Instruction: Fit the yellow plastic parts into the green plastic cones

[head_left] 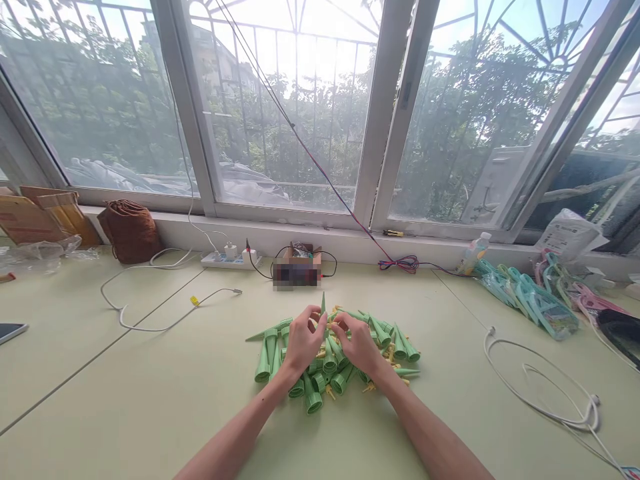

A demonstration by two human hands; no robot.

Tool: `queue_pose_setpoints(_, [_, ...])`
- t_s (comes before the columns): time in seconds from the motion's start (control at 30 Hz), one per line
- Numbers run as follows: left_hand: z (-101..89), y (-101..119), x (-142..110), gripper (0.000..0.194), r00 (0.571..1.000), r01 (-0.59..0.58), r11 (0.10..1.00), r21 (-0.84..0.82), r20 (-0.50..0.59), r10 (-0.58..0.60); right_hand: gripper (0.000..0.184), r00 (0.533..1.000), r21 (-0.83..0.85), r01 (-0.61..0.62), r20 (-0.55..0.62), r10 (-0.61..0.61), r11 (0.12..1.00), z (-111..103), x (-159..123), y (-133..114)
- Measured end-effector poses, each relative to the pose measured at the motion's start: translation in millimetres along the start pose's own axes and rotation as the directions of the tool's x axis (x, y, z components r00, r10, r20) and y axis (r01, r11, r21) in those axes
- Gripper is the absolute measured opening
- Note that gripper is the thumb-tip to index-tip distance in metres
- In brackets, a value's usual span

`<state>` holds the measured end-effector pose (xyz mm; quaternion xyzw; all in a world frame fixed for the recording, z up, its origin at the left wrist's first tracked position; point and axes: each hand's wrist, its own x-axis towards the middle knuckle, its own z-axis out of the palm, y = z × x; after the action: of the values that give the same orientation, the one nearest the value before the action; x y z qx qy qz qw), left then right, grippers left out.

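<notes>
Green cone (323, 305) stands tip-up in our left hand (303, 337), the grip closed around it above the bench (175, 380); our right hand (357, 340) curls close beside, its hold unclear. Many more cones (313, 403) and yellow pieces (330, 392) lie heaped below, and we cannot tell which are done.

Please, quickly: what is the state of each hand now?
Left hand: closed, holding a green cone, tip up.
Right hand: curled inward; whether it holds anything cannot be told.
</notes>
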<state>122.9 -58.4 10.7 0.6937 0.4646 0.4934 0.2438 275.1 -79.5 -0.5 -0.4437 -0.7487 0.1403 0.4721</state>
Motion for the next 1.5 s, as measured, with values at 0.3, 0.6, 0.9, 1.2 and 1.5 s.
queue_pose_setpoints(0.3, [0.6,0.4,0.0,0.021,1.0,-0.002,1.0,-0.01,0.006,0.002,0.016,1.0,0.025,0.014,-0.009,-0.014,1.0,0.7,0.4,-1.4])
queue_pose_setpoints(0.6, [-0.1,-0.5,0.5,0.024,0.999,-0.001,0.999,-0.039,0.036,0.002,0.025,0.999,0.034,0.007,-0.033,-0.006,0.999,2.6,0.5,3.1])
queue_pose_setpoints(0.9, [-1.0,0.2,3.4,0.029,0.98,0.13,0.959,-0.252,0.181,-0.085,0.033,0.997,0.005,-0.05,-0.053,0.05,0.999,1.4,0.2,5.3])
queue_pose_setpoints(1.2, [-0.4,0.0,2.6,0.033,0.943,0.289,0.855,-0.43,0.279,-0.178,0.016,0.994,0.067,-0.006,-0.112,0.014,0.998,0.4,0.9,0.1])
queue_pose_setpoints(1.5, [-1.6,-0.2,2.1,0.029,0.936,0.283,0.865,-0.414,0.314,-0.156,0.017,0.994,0.06,-0.001,-0.107,0.007,0.998,-0.1,0.5,0.5])
